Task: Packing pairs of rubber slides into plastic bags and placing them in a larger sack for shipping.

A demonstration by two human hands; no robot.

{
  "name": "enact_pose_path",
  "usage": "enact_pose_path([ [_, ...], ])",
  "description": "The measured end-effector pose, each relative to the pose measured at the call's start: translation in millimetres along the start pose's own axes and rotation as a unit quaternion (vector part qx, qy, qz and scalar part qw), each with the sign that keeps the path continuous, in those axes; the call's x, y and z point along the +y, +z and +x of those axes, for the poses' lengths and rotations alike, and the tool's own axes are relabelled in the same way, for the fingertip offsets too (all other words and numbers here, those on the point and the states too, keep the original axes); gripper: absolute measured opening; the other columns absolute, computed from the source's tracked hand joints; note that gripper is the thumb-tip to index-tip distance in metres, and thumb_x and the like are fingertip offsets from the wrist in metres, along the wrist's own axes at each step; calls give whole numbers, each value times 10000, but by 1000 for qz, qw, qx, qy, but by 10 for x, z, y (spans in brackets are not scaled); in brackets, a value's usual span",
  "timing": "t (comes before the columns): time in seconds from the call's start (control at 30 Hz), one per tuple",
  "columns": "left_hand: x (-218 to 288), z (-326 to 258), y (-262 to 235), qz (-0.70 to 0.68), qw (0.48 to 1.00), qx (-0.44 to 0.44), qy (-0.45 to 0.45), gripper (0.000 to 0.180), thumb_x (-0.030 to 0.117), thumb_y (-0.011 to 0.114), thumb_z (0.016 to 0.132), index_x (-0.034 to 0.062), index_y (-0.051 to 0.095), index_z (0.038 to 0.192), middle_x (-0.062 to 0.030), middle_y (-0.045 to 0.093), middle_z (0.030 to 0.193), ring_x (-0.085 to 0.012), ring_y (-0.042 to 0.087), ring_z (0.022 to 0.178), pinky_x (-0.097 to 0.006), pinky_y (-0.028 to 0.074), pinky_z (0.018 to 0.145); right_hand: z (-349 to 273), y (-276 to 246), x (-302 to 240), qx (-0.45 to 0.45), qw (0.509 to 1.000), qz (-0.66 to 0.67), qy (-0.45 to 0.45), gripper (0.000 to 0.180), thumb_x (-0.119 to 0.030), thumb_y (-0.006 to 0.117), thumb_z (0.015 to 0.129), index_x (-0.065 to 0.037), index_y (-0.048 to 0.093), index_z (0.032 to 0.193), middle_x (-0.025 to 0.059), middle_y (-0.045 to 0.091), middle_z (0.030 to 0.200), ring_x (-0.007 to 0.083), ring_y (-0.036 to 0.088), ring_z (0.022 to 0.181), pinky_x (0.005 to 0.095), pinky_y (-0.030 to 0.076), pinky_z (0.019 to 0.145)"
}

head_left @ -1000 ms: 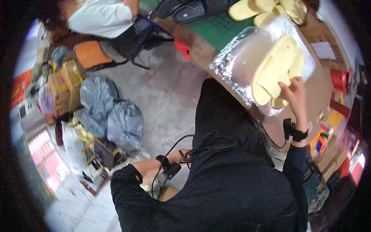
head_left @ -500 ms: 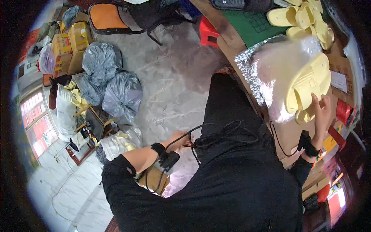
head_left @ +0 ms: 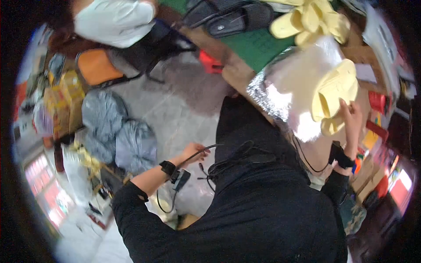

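At the right, my right hand (head_left: pixel 352 117) is closed on the edge of a pale yellow slipper (head_left: pixel 337 87), thumb and fingertips at its near side. The toe of a second yellow slipper (head_left: pixel 332 126) shows just beneath. Both are over a shiny silvery plastic sheet (head_left: pixel 274 98) on the table. My left hand (head_left: pixel 196 153) hangs above the floor left of my thigh, fingers loosely apart, with no object seen in them. A black cable (head_left: pixel 199 152) from the wrist device runs across that hand.
More yellow slippers (head_left: pixel 309 22) and black slippers (head_left: pixel 239 19) rest on a green mat (head_left: pixel 254 48) at the table's far end. Grey plastic bags (head_left: pixel 136 147), cardboard boxes (head_left: pixel 63 103) and an orange-seated chair (head_left: pixel 97 66) stand left. A person in white shorts (head_left: pixel 115 22) is beyond.
My left hand has risen and moved left from beside my thigh. The view has shifted, and a person in white shorts has come in at the top. My right hand still holds the slipper.
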State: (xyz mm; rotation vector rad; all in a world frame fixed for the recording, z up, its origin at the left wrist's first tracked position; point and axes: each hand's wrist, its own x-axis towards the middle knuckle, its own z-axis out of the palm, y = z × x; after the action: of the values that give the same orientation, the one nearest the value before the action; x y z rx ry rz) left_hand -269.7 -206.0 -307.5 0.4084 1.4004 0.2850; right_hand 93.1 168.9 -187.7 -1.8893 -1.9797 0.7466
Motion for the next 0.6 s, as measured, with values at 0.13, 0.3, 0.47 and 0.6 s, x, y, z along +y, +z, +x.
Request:
enact_pose_path([
  [0.13,917,583,-942,361,855,224,296,168,69,478,815,8,579,935,-167,605,842,-315,580,806,-397,450,780,-95,72,8,57,992,49,105,430,-396,641,787,25,566,744,18,473,606,86,446,618,236,361,562],
  [0.3,3320,780,-972,586,541,161,582,192,26,508,737,25,578,915,-121,527,854,-312,513,807,-389,415,719,-431,-114,51,165,917,265,249,369,-378,590,834,-12,609,875,29,574,785,84,492,731,218,388,661],
  [0.47,4712,969,55,588,345,63,729,230,4,534,713,30,572,938,-117,547,903,-297,530,815,-380,434,723,-603,54,571,193,793,486,312,405,-337,489,864,-48,521,1147,51,542,1102,168,507,994,383,387,863],
  [0.6,4954,723,880,540,295,-10,788,272,-8,557,713,54,577,977,-122,558,970,-298,544,875,-382,445,758,-548,233,245,150,903,301,266,542,-327,553,827,27,432,1220,157,563,1070,246,529,976,332,418,849],
])
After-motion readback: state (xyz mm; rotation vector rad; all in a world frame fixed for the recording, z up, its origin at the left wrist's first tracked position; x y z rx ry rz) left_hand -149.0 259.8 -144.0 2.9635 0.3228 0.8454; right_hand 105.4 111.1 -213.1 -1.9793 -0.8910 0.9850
